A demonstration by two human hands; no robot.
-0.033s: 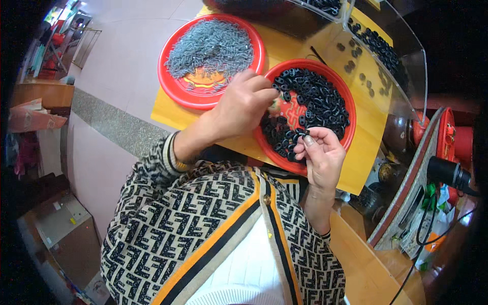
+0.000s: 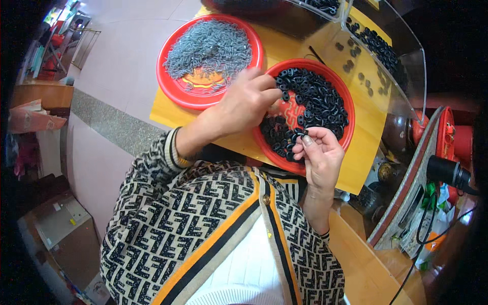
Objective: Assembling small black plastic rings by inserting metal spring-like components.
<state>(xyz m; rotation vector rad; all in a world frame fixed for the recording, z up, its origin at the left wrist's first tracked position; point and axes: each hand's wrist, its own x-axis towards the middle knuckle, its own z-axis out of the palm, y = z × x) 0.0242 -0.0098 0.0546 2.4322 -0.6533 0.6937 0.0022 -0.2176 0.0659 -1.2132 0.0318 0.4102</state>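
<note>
Black ring-shaped pieces fill the red tray at the upper middle of the frame, heaped loosely around a bare patch of the tray's patterned floor. They look small, light and stiff, probably rubber or plastic, so they should slide over each other easily and be fiddly to pick singly; pinching 1 by its rim between thumb and forefinger seems the surest hold.

The right hand, at the tray's lower edge, pinches 1 or 2 such pieces between its fingertips, the other fingers curled. The left hand reaches across the tray's left rim with fingers bent down into the heap; whether it grips anything I cannot tell, since the fingertips are hidden against the pieces.

A second red tray, upper left, holds a mound of thin grey metal bits. Both trays rest on a yellow tabletop. A clear plastic bin at the upper right holds more black pieces.

Compared with the earlier frame, nothing differs that I can make out: both hands sit in the same places over the tray, and the trays and bin lie as they did.
</note>
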